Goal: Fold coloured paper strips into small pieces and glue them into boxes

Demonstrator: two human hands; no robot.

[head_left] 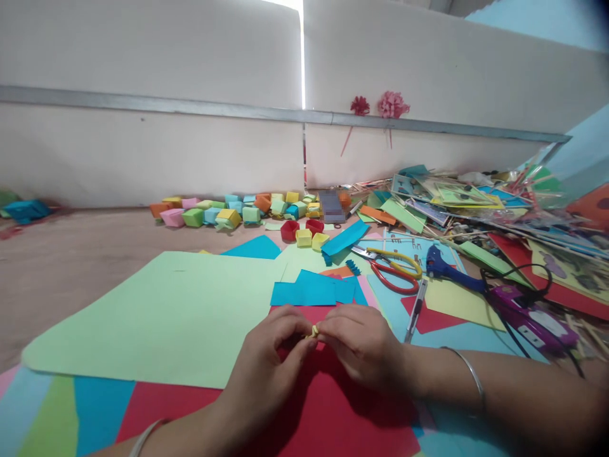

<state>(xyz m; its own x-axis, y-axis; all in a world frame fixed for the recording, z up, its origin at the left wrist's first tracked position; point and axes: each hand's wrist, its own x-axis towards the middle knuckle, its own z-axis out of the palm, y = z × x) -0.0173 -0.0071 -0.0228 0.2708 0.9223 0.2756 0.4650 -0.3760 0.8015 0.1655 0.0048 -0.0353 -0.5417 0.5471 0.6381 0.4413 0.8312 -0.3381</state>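
Between my two hands is a small piece of folded yellow paper (314,331), mostly covered by fingertips. My left hand (272,352) pinches it from the left with thumb and fingers. From the other side, my right hand (359,343) grips it with closed fingertips. Both hands are above a red paper sheet (328,406). Just beyond them lie blue paper strips (304,293). A large light green sheet (143,324) spreads to the left of my left hand. Farther back stand small red paper cups (290,231) and yellow paper cups (304,238).
Right of centre lie scissors (394,271) with red and yellow handles, a cutter knife (416,311), a blue glue gun (451,271) and a purple power strip (530,317) with cables. Colourful paper cubes (228,218) line the back. Paper scraps and sticks pile up at right.
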